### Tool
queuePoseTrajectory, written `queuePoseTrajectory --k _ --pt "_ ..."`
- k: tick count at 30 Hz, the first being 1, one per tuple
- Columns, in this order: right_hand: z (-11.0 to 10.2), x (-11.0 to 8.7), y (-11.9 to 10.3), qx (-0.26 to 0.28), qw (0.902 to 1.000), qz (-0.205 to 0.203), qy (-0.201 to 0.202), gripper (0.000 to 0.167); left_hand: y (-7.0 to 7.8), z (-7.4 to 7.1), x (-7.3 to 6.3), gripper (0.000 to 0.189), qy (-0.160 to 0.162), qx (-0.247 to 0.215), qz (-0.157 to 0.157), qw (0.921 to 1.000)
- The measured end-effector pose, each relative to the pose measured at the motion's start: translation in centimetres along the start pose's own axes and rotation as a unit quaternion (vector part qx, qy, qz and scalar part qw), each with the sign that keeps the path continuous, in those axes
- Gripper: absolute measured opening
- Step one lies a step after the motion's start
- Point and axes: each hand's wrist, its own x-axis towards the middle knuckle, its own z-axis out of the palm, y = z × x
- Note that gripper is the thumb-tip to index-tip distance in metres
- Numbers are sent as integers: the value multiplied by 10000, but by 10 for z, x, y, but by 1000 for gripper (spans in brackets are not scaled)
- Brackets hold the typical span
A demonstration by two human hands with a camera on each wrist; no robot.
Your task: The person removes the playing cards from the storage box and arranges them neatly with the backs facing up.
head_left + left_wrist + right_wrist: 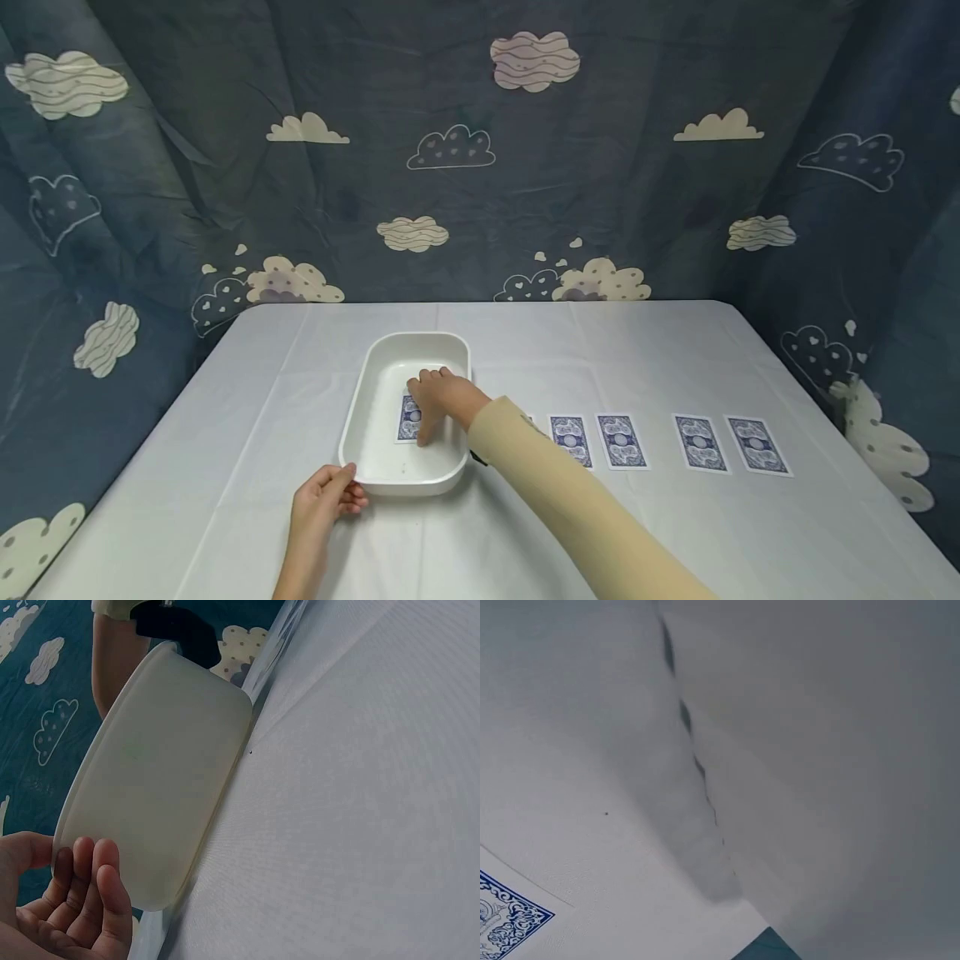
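A white tray (408, 482) with rounded corners sits on the table. My left hand (326, 500) pinches its near left corner at the rim, thumb on top and fingers curled below; the left wrist view shows these fingers (109, 889) against the outer wall. Inside the tray, my right hand (442, 400) reaches down over a blue-backed playing card (408, 419). Its fingers are at the card's far end and its thumb at the near end, with the card's right part hidden beneath the hand. The right wrist view shows the tray's outer wall (817, 765), not the hand.
To the tray's right, several face-down cards lie in a row, among them one card (570, 440) beside the sleeve (555, 475) and another card (757, 446) at the far right. The sleeve partly covers the row's left end. A cloud-patterned curtain (600, 192) hangs behind the white-covered table (247, 400).
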Motion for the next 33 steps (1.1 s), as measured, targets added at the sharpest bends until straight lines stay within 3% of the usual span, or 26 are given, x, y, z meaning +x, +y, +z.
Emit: queuePoseTrajectory --k 8,22,33 --pt "-1 5 3 469 9987 128 -165 87 1 -1 -1 21 20 -14 19 10000" --pt "2 5 4 395 9979 445 -253 90 -2 3 -1 20 23 3 -20 10000" --pt "-1 4 1 652 9977 144 -107 94 2 1 -1 20 20 -57 48 10000"
